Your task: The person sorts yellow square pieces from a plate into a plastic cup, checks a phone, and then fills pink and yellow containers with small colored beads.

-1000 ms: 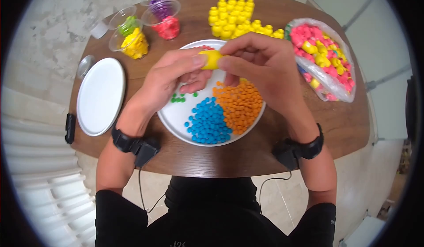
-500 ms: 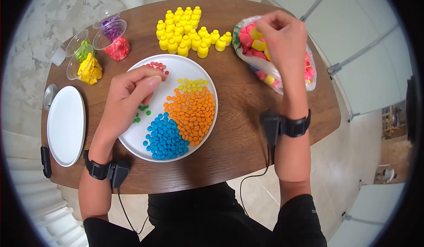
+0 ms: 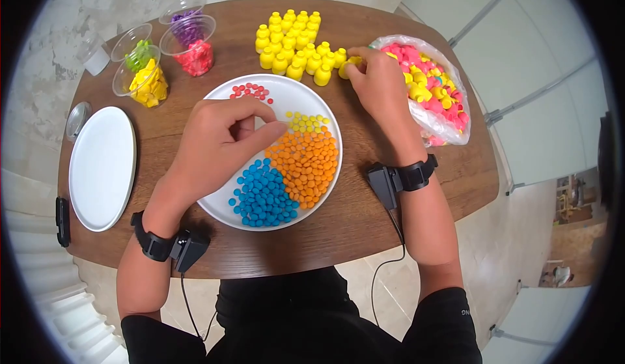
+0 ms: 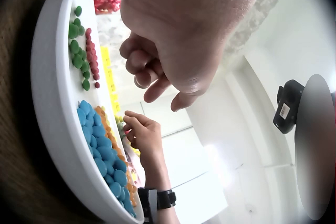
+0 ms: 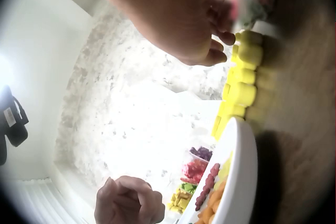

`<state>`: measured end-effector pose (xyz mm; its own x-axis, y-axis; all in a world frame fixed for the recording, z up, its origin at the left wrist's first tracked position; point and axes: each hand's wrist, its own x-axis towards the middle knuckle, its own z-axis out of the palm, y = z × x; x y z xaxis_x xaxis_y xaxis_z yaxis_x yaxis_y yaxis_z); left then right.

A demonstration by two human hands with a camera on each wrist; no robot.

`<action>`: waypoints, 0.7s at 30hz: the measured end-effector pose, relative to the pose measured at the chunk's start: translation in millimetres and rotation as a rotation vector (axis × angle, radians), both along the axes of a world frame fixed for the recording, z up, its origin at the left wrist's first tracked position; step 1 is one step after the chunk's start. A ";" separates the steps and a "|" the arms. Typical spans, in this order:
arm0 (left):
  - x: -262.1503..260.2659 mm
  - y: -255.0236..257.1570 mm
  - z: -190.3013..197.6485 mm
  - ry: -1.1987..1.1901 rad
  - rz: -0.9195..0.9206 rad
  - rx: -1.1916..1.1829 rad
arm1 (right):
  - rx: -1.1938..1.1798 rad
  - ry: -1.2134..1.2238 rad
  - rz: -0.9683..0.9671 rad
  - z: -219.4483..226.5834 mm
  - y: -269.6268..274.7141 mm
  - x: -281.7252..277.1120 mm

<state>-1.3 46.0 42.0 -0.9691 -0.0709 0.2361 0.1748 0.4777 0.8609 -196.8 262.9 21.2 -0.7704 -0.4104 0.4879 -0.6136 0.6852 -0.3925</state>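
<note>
My right hand (image 3: 381,84) reaches to the right end of a group of small yellow bottles (image 3: 295,71). Its thumb and index finger pinch the endmost yellow bottle (image 3: 353,60). Over the left half of a round white plate (image 3: 218,215) hovers my left hand (image 3: 224,142), holding nothing, with fingers loosely bent. Sorted on the plate are blue (image 3: 263,195), orange (image 3: 303,162), yellow (image 3: 308,123) and red candies (image 3: 250,92). Green candies (image 4: 77,56) show in the left wrist view; my left hand hides them from the head view.
Beside my right hand lies an open plastic bag (image 3: 465,133) of pink and yellow pieces. An oval white plate (image 3: 102,168) is at the left. Behind it stand clear cups with yellow (image 3: 150,84), green, red (image 3: 195,58) and purple pieces. A clear lid (image 3: 78,118) lies near.
A yellow object held between both hands has left them. My right hand went over to the bag, then back left to the endmost bottle. My left hand moved back over the plate.
</note>
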 end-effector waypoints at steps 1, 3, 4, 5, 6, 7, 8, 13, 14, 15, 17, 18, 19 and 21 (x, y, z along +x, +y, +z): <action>0.5 -0.1 0.1 0.027 0.004 -0.068 | 0.037 0.014 0.004 -4.1 -1.5 -1.6; 1.1 -0.5 -0.3 0.054 0.022 -0.134 | 0.010 0.011 0.019 -2.5 -1.7 -2.5; 0.9 -0.5 -0.9 0.074 0.018 -0.149 | 0.013 -0.068 0.010 1.0 0.5 -2.0; 0.8 -0.7 -1.5 0.093 0.013 -0.165 | 0.016 -0.147 0.000 5.4 2.3 -1.1; 0.5 -0.5 -1.3 0.093 0.021 -0.166 | 0.018 -0.078 0.033 3.1 5.9 -4.1; 0.0 -0.7 -1.4 0.109 0.025 -0.167 | 0.017 -0.077 0.039 4.4 12.0 -6.2; -0.6 -0.7 -2.1 0.123 0.027 -0.167 | -0.083 -0.172 0.088 7.0 17.4 -4.5; -4.4 -1.4 -11.5 0.160 0.039 -0.258 | -0.411 -0.772 0.333 48.9 3.3 49.1; -4.2 0.2 -11.2 0.186 0.011 -0.233 | -0.456 -0.810 0.391 46.5 -2.8 60.8; -4.0 0.9 -11.2 0.209 -0.020 -0.210 | -0.465 -0.818 0.401 46.1 -8.2 70.1; -3.4 -1.4 -14.3 0.221 -0.034 -0.230 | -0.466 -0.847 0.537 47.7 -15.0 84.4; -3.7 -2.1 -17.7 0.223 -0.037 -0.260 | -0.455 -0.864 0.526 47.7 -16.5 87.8; -5.2 -2.2 -18.2 0.231 -0.044 -0.290 | -0.465 -0.863 0.519 46.4 -18.0 88.8; -4.6 -4.2 -15.4 0.180 -0.063 -0.294 | -0.470 -0.878 0.547 42.2 -20.4 88.7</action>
